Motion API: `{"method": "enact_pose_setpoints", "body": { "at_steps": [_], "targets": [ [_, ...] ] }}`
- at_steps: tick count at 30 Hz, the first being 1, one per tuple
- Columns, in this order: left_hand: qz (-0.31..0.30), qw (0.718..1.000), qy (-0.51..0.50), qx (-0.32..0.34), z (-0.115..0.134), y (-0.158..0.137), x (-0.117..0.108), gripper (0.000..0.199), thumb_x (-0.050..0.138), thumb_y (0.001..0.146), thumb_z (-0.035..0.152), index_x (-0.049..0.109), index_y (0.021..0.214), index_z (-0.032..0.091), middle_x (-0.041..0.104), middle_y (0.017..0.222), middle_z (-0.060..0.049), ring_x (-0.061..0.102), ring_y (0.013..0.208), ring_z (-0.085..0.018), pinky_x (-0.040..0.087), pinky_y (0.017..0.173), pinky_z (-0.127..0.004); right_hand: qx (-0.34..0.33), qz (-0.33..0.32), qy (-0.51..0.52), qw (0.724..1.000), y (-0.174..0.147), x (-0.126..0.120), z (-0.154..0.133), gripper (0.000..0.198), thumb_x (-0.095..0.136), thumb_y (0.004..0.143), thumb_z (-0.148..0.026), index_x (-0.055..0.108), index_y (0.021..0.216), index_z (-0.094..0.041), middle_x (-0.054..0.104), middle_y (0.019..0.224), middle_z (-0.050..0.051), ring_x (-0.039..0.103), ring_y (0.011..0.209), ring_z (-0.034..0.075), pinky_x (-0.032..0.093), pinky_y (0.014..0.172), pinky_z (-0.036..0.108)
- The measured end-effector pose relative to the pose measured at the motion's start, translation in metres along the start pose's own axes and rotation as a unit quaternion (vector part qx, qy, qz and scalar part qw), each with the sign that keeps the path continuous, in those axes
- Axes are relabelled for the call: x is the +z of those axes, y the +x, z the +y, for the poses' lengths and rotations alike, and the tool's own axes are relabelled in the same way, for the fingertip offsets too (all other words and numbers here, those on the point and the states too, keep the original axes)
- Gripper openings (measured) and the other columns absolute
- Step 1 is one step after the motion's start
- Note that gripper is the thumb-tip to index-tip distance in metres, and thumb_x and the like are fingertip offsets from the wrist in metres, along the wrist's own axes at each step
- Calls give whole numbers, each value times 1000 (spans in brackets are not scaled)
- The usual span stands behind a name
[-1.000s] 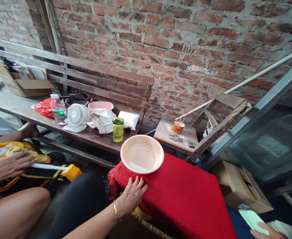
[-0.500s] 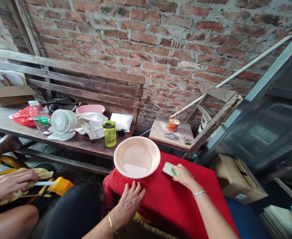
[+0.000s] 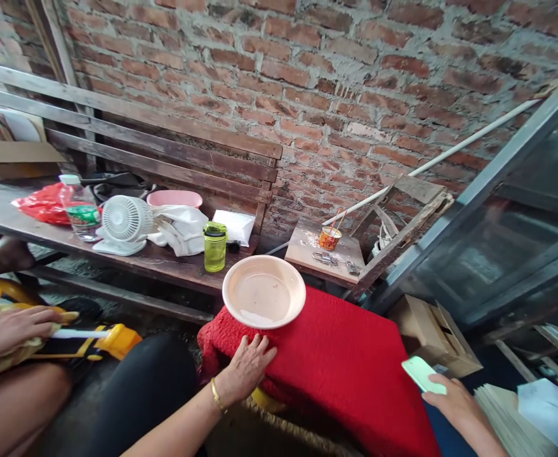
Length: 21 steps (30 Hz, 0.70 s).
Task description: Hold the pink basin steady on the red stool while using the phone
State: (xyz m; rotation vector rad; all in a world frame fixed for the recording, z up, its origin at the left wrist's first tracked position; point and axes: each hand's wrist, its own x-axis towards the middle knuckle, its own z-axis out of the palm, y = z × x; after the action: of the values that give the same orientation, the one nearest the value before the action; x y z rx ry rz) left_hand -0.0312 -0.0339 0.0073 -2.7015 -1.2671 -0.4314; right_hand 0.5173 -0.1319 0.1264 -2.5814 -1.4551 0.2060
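1. Soft, moderate light; the wall (image 3: 240, 82) pales toward the upper left.
2. Deep shade under the bench (image 3: 183, 265) and cloth (image 3: 350, 355).
3. Pale reflection inside the basin (image 3: 229, 291); bright glare on the panel (image 3: 488, 260), far right.
4. Centre sharp; edges stretched, softer.

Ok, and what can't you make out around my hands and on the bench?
Head view: the gripped end of the pale green phone, covered by the right hand.
Head view: the palm of the left hand, turned down out of sight.
Head view: whatever supports the red cloth, hidden beneath it.
Head view: the rest of the open cardboard box, cut off by the left edge.
Head view: lettering on the plastic bottle, too small.
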Motion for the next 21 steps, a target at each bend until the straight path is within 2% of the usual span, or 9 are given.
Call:
{"method": "enact_pose_setpoints", "body": {
  "at_steps": [3, 7, 9, 11, 13, 15, 18, 21],
  "targets": [
    [-33, 999, -39, -7, -6, 2, -19, 52, 64, 101, 42, 56, 152, 37, 59, 153, -10, 56, 140, -31, 40, 120, -49, -100, -69, 75, 990, -18, 21, -94, 34, 64, 67, -38, 77, 98, -33, 73, 105, 13, 73, 99, 34, 58, 92, 45],
    [-85, 994, -63, -24, -14, 8, -36, 54, 68, 97, 29, 58, 149, 32, 56, 156, -13, 54, 143, -32, 42, 121, -51, -233, -115, 147, 954, -56, 37, -232, 37, 68, 66, -28, 80, 101, -32, 73, 108, 12, 71, 101, 34, 55, 90, 41],
    [-118, 990, -67, -36, -16, 12, -39, 54, 68, 95, 25, 58, 149, 31, 55, 157, -14, 52, 145, -34, 43, 120, -54, -262, -130, 164, 942, -70, 40, -275, 39, 69, 65, -26, 82, 102, -33, 74, 108, 9, 71, 102, 32, 54, 91, 39],
    [-146, 986, -69, -44, -18, 14, -39, 54, 67, 95, 22, 58, 148, 30, 52, 159, -16, 51, 146, -36, 43, 119, -58, -265, -137, 166, 940, -73, 42, -292, 40, 70, 65, -25, 82, 101, -36, 75, 108, 7, 70, 103, 30, 53, 92, 37],
    [-164, 983, -71, -45, -18, 16, -40, 53, 66, 95, 21, 59, 147, 29, 52, 159, -17, 50, 147, -37, 42, 119, -60, -259, -135, 162, 943, -66, 44, -280, 39, 69, 66, -26, 82, 101, -37, 75, 108, 7, 70, 102, 30, 52, 91, 36],
    [-174, 981, -73, -39, -18, 16, -43, 51, 65, 95, 20, 61, 145, 28, 52, 158, -18, 49, 147, -37, 41, 119, -61, -241, -128, 152, 950, -52, 46, -243, 40, 67, 68, -28, 82, 105, -34, 74, 109, 9, 71, 100, 29, 53, 89, 36],
    [-176, 981, -78, -34, -16, 15, -47, 48, 63, 96, 19, 62, 143, 28, 54, 157, -17, 50, 147, -37, 42, 119, -61, -154, -113, 109, 976, -31, 38, -152, 47, 64, 64, -33, 79, 108, -31, 73, 109, 11, 72, 97, 30, 55, 86, 38],
    [-164, 982, -82, -34, -16, 10, -47, 47, 62, 96, 19, 63, 142, 29, 56, 155, -16, 51, 145, -37, 42, 119, -61, -49, -66, 33, 996, -21, 13, -49, 44, 64, 54, -35, 79, 95, -32, 74, 104, 17, 75, 97, 35, 56, 85, 45]
  ]
}}
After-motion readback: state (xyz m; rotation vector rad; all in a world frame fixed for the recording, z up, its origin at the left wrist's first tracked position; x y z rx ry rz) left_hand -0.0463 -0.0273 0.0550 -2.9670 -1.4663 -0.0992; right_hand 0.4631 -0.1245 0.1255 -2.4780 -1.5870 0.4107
